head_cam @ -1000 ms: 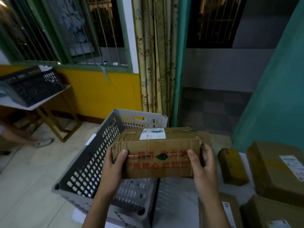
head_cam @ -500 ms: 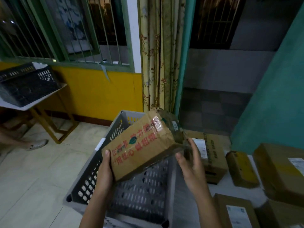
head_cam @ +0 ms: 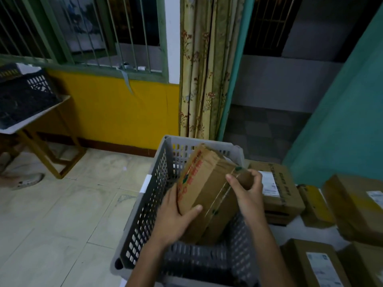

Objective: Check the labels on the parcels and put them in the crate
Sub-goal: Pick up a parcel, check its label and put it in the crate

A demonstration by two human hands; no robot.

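Observation:
A brown cardboard parcel (head_cam: 209, 189) with red print and tape stands tilted inside the grey perforated crate (head_cam: 145, 206), its lower end down in the crate. My left hand (head_cam: 176, 220) grips its near left edge, thumb over the top face. My right hand (head_cam: 248, 195) holds its right edge, fingers curled over the side. The parcel's white label is turned out of sight.
Several more cardboard parcels lie on the white table to the right, one with a label (head_cam: 275, 187) beside the crate, others (head_cam: 317, 264) nearer me. A dark crate (head_cam: 22, 98) sits on a small table at left. A person's foot (head_cam: 24, 179) shows on the tiled floor.
The parcel went from level above the crate, label up, to tilted and lowered into the crate. Both hands moved down with it.

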